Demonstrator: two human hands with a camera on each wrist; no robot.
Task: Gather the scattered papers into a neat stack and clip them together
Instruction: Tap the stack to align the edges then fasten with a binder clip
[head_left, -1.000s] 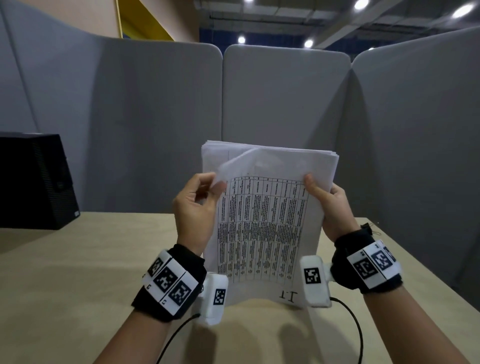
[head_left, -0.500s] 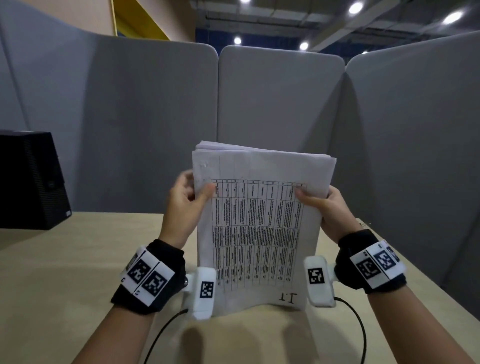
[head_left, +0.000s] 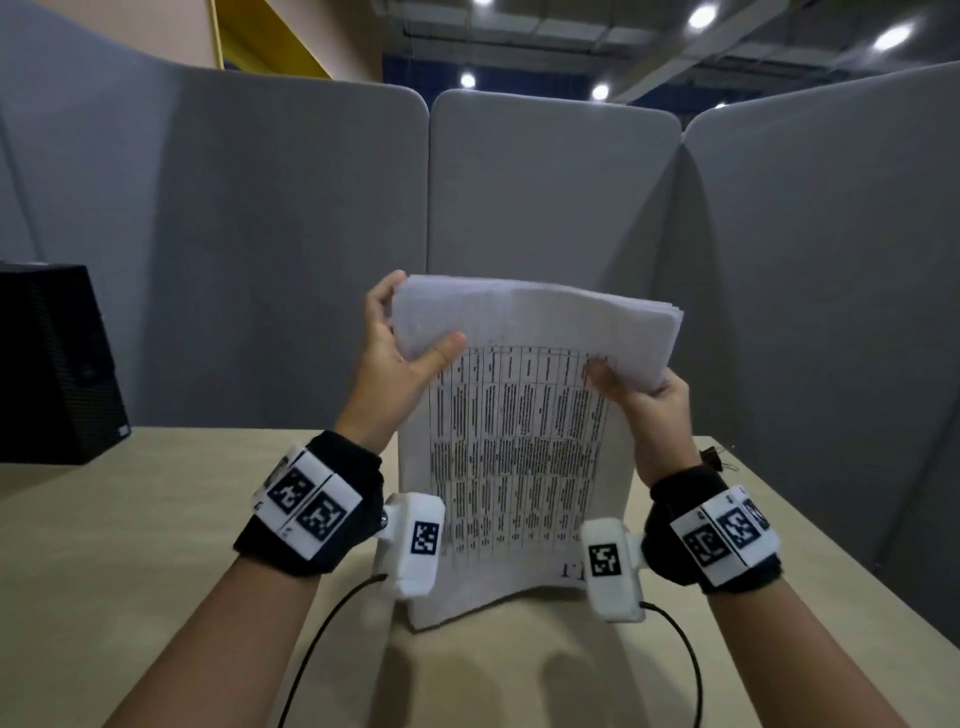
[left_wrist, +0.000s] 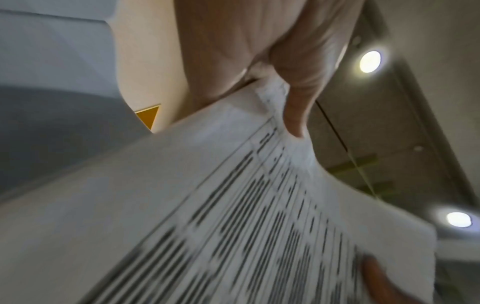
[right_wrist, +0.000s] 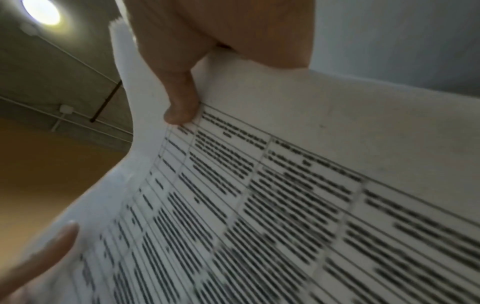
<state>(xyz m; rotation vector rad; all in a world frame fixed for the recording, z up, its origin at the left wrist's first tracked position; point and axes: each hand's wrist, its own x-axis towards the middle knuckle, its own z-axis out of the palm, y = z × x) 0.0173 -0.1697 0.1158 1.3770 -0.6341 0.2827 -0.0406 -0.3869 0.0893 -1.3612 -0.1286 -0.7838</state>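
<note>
Three tall grey felt partition panels (head_left: 550, 182) wall in the far side of a pale wood-grain worktop (head_left: 156, 545), which fills the lower part of the head view. On the worktop's far left corner stands a black box-shaped case with a mesh front (head_left: 52, 364).

Held upright above the middle of the worktop is the stack of white printed papers (head_left: 519, 467), its front sheet covered by a table of dark text lines; the lower edge rests on or just over the worktop (the contact itself is hard to judge) and the top of the stack curls toward the camera.

The left hand (head_left: 395, 364) grips the stack's upper left edge, its thumb pressed across the front sheet and its fingers (head_left: 382, 299) curled behind the top corner. The right hand (head_left: 649, 405) grips the upper right edge, thumb on the front and the fingers clamped behind the sheets; the right wrist view shows that thumb (right_wrist: 182, 107) flat on the printed table. Both wrists wear black bands with white coded marker plates.

A small black binder clip (head_left: 714, 457) lies on the worktop just behind the right wrist, apart from the papers.
</note>
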